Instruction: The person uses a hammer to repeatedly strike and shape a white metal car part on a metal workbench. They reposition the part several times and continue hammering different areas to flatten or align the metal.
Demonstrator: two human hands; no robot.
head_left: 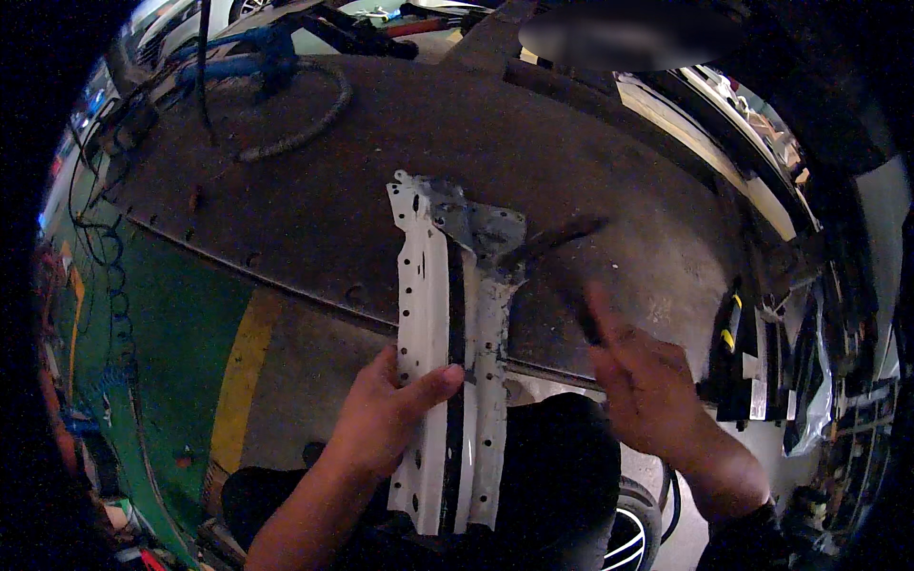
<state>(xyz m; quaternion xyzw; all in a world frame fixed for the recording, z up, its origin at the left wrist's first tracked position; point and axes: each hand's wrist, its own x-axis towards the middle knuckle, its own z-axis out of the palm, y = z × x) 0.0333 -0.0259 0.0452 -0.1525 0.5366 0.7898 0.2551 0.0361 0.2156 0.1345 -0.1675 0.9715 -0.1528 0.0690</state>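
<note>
A long white metal car body part [424, 305], with a row of holes along its edge and a dark strip down its length, lies with its far end on the dark metal tabletop [314, 209]. Its near end reaches over the table's edge toward my lap. My left hand [395, 404] is closed around its left side, thumb across the strip. In my right hand [647, 381] is a hammer [562, 240], smeared by motion. The hammer's slim dark head is beside the part's bare grey far end; whether they touch I cannot tell.
A blue clamp-like tool [238, 57] and a grey hose [314, 128] are at the table's far left. Coiled cable [112, 257] hangs by the left edge. Long pale panels [714, 157] stand along the right. A wheel [633, 528] shows below, near my right forearm.
</note>
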